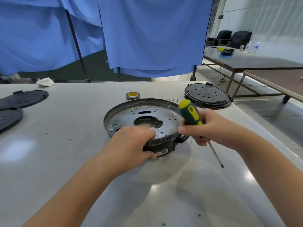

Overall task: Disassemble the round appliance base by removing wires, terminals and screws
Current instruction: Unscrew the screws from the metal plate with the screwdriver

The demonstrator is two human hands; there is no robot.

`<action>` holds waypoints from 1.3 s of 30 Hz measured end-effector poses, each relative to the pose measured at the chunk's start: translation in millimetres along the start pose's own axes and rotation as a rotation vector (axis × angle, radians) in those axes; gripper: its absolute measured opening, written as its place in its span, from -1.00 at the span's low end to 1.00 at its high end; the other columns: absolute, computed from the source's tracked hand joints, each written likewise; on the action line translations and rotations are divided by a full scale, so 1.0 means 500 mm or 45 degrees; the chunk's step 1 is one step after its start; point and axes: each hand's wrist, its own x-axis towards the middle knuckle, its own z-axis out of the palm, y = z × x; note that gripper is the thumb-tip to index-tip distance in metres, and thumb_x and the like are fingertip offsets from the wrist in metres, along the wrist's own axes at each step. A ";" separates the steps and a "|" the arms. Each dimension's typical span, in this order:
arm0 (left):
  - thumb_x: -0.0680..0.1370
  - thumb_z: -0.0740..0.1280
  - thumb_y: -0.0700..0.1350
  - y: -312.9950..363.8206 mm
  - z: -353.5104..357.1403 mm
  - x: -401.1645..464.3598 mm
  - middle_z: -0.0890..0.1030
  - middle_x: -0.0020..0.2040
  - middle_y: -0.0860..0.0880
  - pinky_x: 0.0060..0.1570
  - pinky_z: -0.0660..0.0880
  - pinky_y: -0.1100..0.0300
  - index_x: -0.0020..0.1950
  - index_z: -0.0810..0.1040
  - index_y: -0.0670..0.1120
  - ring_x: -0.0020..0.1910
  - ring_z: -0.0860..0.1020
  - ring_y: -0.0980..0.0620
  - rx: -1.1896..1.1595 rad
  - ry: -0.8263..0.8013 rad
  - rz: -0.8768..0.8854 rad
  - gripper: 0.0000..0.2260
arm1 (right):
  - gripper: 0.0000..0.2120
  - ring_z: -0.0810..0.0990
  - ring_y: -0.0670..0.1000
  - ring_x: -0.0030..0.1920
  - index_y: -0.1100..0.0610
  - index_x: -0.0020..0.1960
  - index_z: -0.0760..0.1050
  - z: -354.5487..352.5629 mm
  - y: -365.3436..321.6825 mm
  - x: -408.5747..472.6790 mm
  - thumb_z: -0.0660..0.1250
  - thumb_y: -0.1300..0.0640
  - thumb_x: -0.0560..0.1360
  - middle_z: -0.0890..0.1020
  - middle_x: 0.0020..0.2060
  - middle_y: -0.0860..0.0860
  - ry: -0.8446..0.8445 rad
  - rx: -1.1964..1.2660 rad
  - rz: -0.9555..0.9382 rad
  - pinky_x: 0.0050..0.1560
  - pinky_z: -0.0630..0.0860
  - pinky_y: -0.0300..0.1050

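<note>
My left hand [134, 141] grips the near edge of the round base [142, 122], fingers curled over the black plastic housing at its front rim, thumb down by the label. The base sits mid-counter [65, 161], tipped up a little toward me, bare metal plate facing up with a large cutout in the middle and small holes around it. A few screws are visible on the plate.

My right hand [206, 128] holds the screwdriver [191, 115], green and yellow handle, fingers wrapped around the lower handle. The handle end points up and away, the shaft runs down and to the right, and the tip hangs above the counter, clear of the base. The fingers of that hand sit just beside the right rim of the base.

Thin wires [177, 99] lie just behind the base. A roll of tape [133, 95] is behind it, a black perforated cover [206, 94] at back right, and two more dark covers [23, 99] at far left.
</note>
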 end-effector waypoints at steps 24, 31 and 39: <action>0.22 0.59 0.00 -0.025 -0.073 0.020 0.58 -0.35 0.22 -0.39 0.36 0.42 -0.25 0.56 0.05 -0.38 0.51 0.22 -0.729 0.505 -0.403 -0.75 | -0.92 0.29 -0.10 -0.59 0.16 -0.06 0.62 0.062 0.023 0.017 0.37 0.21 0.47 0.57 -0.42 -0.01 0.201 0.290 0.225 -0.56 0.31 -0.29; 0.21 0.60 0.00 -0.011 -0.055 0.024 0.61 -0.31 0.22 -0.30 0.45 0.26 -0.23 0.57 0.06 -0.34 0.55 0.22 -0.765 0.618 -0.478 -0.73 | -0.88 0.49 -0.15 -0.56 0.23 -0.15 0.65 0.096 0.008 0.043 0.34 0.27 0.47 0.71 -0.18 0.10 0.332 1.298 0.501 -0.50 0.51 -0.30; 0.26 0.53 0.11 0.016 -0.021 0.022 0.61 -0.24 0.15 -0.23 0.54 0.02 -0.14 0.53 0.10 -0.25 0.56 0.18 -0.615 0.646 -0.405 -0.71 | -0.81 0.70 0.01 -0.30 0.32 -0.27 0.68 0.132 0.024 0.037 0.35 0.28 0.45 0.71 -0.21 0.16 0.397 1.562 0.565 -0.41 0.61 -0.19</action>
